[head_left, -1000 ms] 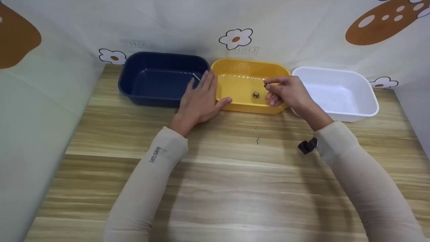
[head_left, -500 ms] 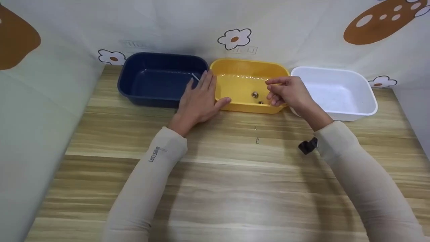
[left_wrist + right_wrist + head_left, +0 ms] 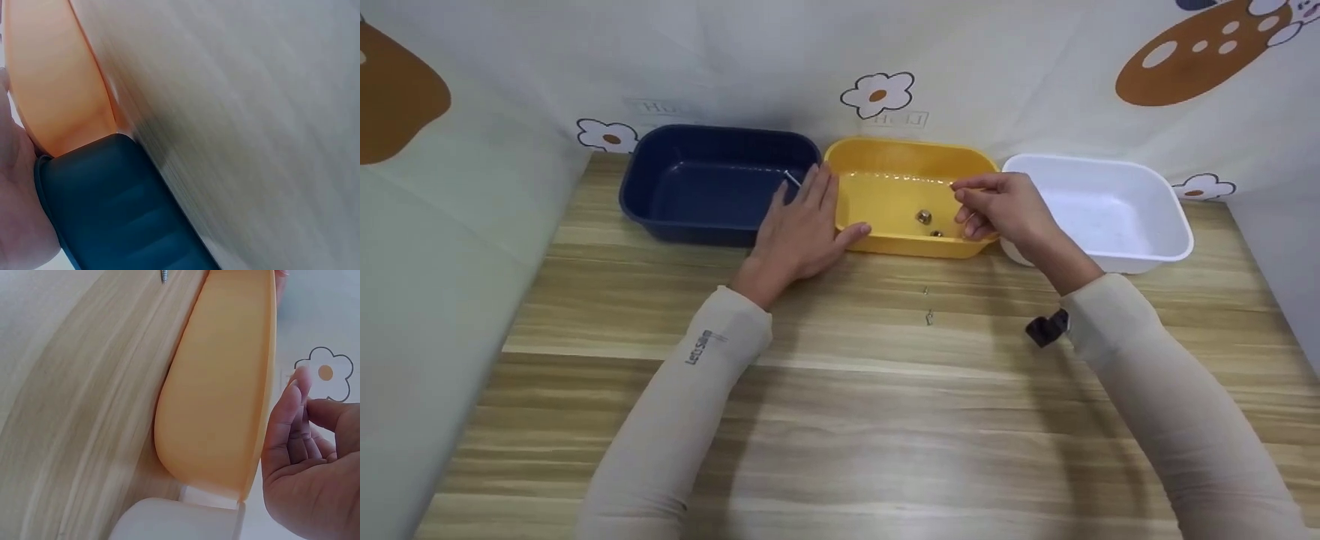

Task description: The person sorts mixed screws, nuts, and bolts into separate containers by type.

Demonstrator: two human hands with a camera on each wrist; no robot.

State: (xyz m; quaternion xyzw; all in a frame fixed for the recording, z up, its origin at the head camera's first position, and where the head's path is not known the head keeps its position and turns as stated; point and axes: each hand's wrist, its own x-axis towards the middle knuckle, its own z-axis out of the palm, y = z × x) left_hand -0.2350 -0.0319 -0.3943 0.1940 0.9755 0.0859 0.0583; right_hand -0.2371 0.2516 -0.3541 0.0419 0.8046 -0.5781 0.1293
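Note:
In the head view my left hand point(image 3: 801, 225) lies across the adjoining rims of the navy bin point(image 3: 718, 234) and the yellow bin point(image 3: 911, 247), fingers straight and thumb out over the yellow rim. A long silvery screw point(image 3: 793, 178) leans inside the navy bin beside its fingers. Over the right end of the yellow bin is my right hand point(image 3: 1009, 208), loosely curled, index and thumb slightly apart, nothing visible between them. On the yellow floor lie a shiny metal nut point(image 3: 923, 217) and a smaller one point(image 3: 937, 233), partly hidden by the front wall.
A white bin point(image 3: 1110, 214) stands to the right of the yellow one. Small screws point(image 3: 929, 318) lie on the wooden table point(image 3: 847, 420) in front of the yellow bin. A patterned cloth wall point(image 3: 765, 60) rises directly behind the bins.
The small dark nut pinched in my right hand a second ago has dropped into the yellow bin, near the other nut. My left hand stays on the rims. The head view has shifted slightly.

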